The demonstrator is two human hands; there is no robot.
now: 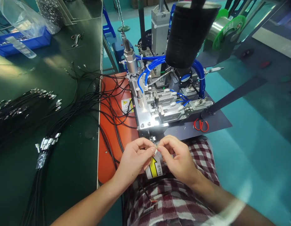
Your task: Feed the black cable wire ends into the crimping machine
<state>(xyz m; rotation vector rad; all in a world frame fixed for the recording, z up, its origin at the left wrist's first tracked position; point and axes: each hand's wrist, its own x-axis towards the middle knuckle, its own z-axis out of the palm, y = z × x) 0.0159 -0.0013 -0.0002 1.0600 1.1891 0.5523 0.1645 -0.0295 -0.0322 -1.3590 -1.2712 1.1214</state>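
Note:
My left hand and my right hand meet in front of the machine, fingertips pinched together around a small metal terminal on the end of a thin black cable. Both hands are closed in a pinch. The cable runs down from my left hand across my checked lap. A yellow arrow label shows just under the hands.
An orange mat with loose black cables lies left of the machine. On the green bench, bundles of black cables with metal terminals lie at left. Red scissors rest on the machine's base. A blue tray stands far left.

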